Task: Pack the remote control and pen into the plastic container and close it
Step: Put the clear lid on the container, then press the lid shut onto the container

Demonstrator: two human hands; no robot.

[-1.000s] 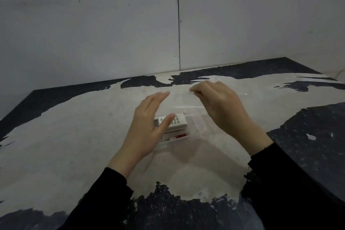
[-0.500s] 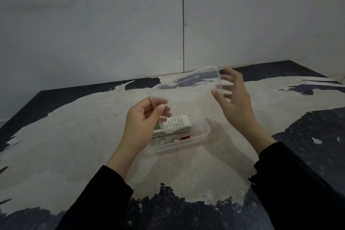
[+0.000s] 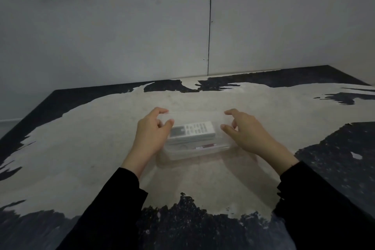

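A clear plastic container [image 3: 194, 153] sits on the table in front of me. Inside it lie a white remote control [image 3: 192, 131] and, nearer to me, a pen [image 3: 206, 146] with a dark red section. A clear lid [image 3: 195, 116] lies level over the container. My left hand [image 3: 151, 135] pinches the lid's left end between thumb and fingers. My right hand [image 3: 246, 133] holds the lid's right end the same way. Whether the lid is pressed fully down I cannot tell.
The table [image 3: 101, 148] has a worn pale top with dark patches at its edges. A grey wall [image 3: 142, 26] with a vertical seam stands right behind it. My black sleeves reach in from the bottom of the view.
Half a second ago the lid was raised and tilted behind the container, held by my right hand. Now both hands hold it level over the container.
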